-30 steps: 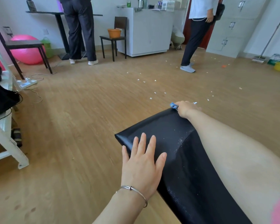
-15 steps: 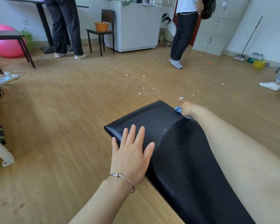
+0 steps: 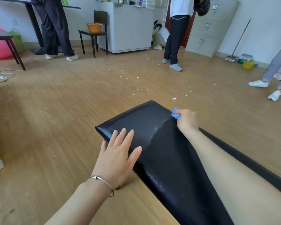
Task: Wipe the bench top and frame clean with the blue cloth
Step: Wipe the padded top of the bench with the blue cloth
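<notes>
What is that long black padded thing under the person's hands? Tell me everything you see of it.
The bench top is a long, narrow pad covered in black, grained, leather-like material with rounded corners. It runs from lower right toward the room's middle, above a wooden floor. Its far end looks duller, with pale specks. The left hand lies flat on its left edge; the right hand holds a blue cloth against its far right edge. Its underside is out of sight.

L hand (image 3: 118, 158) flat on black padded table (image 3: 169, 168); R hand (image 3: 187, 120) grips blue cloth (image 3: 175, 114) at far right edge; white specks (image 3: 155, 128) between.
</notes>
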